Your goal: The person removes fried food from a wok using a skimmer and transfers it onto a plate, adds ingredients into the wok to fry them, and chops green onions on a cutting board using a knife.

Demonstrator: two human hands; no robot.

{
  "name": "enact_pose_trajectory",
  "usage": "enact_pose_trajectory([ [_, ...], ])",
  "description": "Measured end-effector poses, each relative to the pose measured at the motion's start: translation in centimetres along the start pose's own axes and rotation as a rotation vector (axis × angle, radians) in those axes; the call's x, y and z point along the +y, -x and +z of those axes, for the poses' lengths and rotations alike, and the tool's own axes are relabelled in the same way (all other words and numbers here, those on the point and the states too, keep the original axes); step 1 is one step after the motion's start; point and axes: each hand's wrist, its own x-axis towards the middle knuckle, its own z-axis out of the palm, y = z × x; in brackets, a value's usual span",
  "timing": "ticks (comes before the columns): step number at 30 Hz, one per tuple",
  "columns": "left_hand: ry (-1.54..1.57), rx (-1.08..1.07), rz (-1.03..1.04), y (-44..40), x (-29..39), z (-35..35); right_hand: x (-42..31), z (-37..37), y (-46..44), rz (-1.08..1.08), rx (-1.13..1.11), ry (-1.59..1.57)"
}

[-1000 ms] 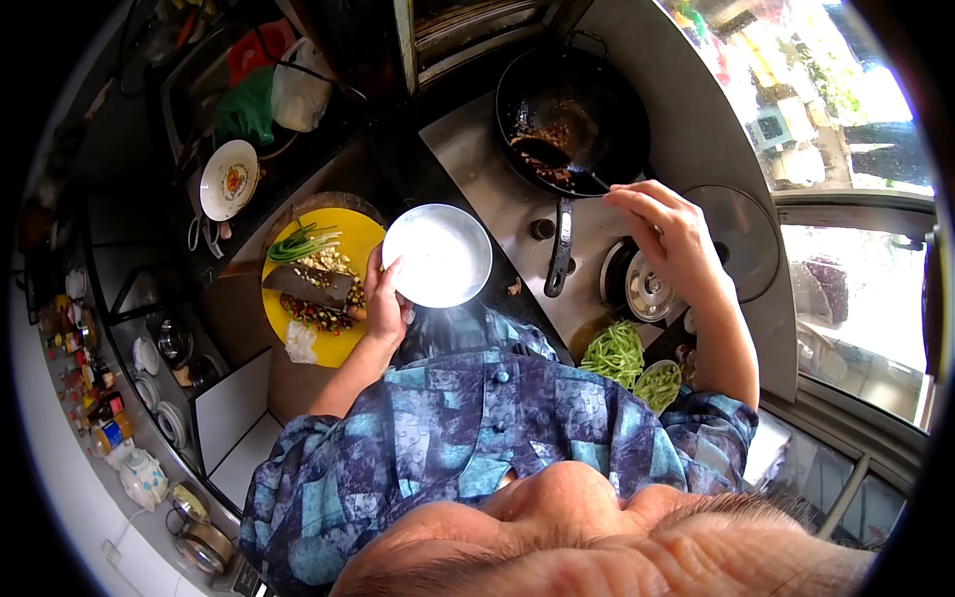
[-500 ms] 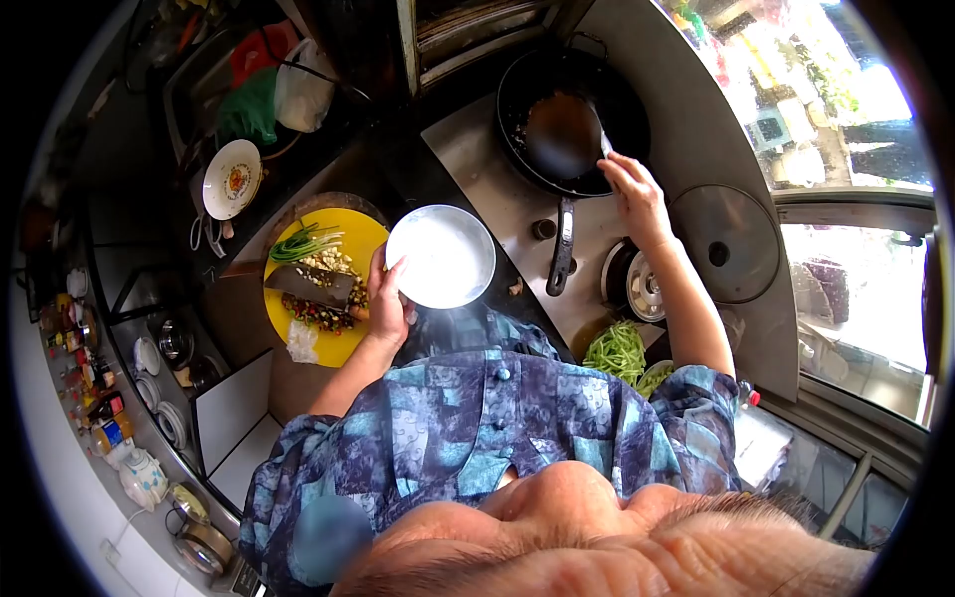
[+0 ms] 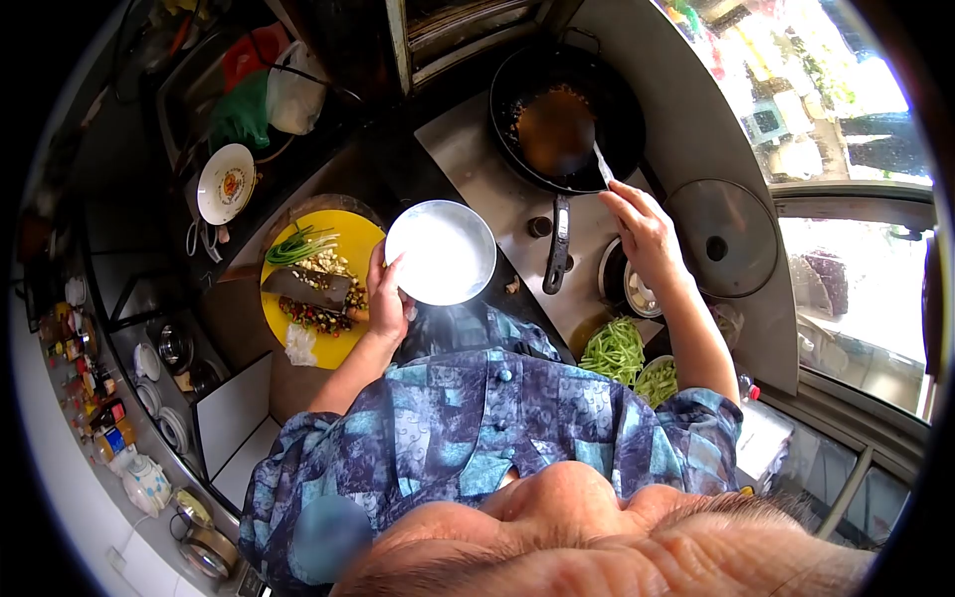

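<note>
My left hand holds a white bowl by its left rim, thumb over the edge. The bowl looks bare inside. To the right, my right hand is closed on the pale handle of a cooking utensil, its fingers near the handle's end. The utensil reaches into a black wok, and its head is too blurred to tell the kind. Brownish bits lie in the wok. Left of the bowl, a cleaver rests among chopped garlic, red chillies and green onions on a yellow cutting board.
A glass lid leans by the window wall. Shredded green vegetable sits near my right forearm. A patterned bowl and scissors are at the left. The wok handle points toward me over the stove.
My right hand has moved slightly down and right, with the utensil's handle lower across the wok rim. My left hand and the bowl stay nearly in place.
</note>
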Motion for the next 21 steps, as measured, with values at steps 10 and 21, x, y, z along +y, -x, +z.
enact_pose_trajectory([
  [10, 0.008, 0.073, 0.012, 0.7, -0.7, 0.2, 0.2, -1.3, 1.3, -0.009, -0.104, -0.028],
  [21, 0.036, 0.037, 0.046, 1.6, -1.3, -0.6, -2.9, -0.6, 1.0, 0.025, -0.054, -0.072],
])
